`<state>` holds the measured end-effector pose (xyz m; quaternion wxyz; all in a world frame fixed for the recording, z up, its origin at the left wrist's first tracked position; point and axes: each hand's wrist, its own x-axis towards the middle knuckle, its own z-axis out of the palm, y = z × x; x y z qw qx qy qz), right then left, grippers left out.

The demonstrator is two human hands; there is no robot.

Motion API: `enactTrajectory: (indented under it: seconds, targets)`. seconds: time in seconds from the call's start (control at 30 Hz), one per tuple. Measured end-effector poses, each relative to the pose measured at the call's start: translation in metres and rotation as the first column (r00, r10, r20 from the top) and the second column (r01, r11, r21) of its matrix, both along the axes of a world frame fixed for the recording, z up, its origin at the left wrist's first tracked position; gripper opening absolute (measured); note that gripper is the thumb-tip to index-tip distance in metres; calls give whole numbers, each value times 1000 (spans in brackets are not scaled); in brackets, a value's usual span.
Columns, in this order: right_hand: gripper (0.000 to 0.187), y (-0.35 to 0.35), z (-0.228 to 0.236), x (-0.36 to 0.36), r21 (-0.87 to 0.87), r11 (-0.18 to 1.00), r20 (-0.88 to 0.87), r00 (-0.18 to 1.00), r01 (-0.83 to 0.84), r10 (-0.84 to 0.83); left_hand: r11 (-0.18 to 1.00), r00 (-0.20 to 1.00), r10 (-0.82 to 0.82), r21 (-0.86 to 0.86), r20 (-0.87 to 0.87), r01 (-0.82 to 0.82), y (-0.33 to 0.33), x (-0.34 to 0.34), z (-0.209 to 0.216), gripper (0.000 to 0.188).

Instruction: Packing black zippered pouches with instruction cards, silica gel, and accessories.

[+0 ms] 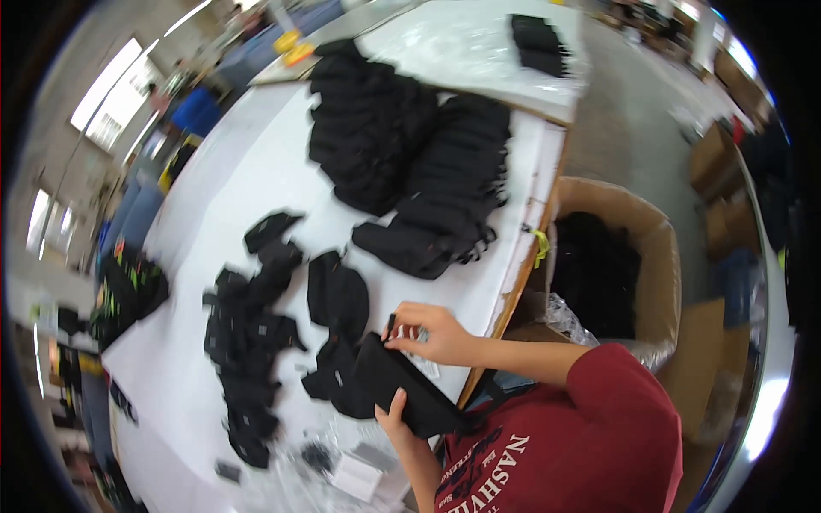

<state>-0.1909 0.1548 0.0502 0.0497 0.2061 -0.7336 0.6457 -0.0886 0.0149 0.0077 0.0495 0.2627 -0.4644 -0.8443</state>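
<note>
My left hand (398, 419) holds a flat black fabric pouch (406, 385) by its lower side, with the thumb lying on top and the other fingers hidden beneath. My right hand (436, 333) is closed at the pouch's upper end. Its fingertips pinch a small dark piece there, perhaps a strap end or pull, too small to name. The pouch is held tilted above the table edge, close to my body. Just beyond it on the white table (184, 248) lie more black pouches (338, 295), loosely lined up.
A long row of black pouches (248, 342) lies on the left. Two thick stacks (376, 128) fill the far part. Clear plastic bags and a white box (357, 476) are at the near edge. Right of the table stands an open carton (658, 274) with black items inside.
</note>
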Motion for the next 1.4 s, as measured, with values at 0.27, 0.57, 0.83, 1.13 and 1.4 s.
enactTrajectory:
  seconds: [0.27, 0.57, 0.83, 1.13, 1.4]
  targets:
    - [15, -12, 29, 0, -12, 1000, 39, 999, 14, -13, 892, 955, -265, 342, -135, 296, -24, -58, 39, 45]
    - [18, -6, 41, 19, 23, 998, 241, 968, 62, -65, 883, 914, -405, 276, 42, 379, -12, -74, 83, 42]
    - [16, -4, 62, 16, 114, 993, 230, 973, -19, -8, 836, 833, -517, 93, -197, 541, -47, -106, 35, 43]
    - [19, -12, 62, 27, 10, 991, 329, 936, -134, 124, 804, 746, -595, -226, -300, 550, -57, -117, 54, 43]
    - [27, -1, 76, 35, 110, 988, 303, 943, 112, -141, 893, 923, -382, 245, -33, 378, -41, -104, 94, 50]
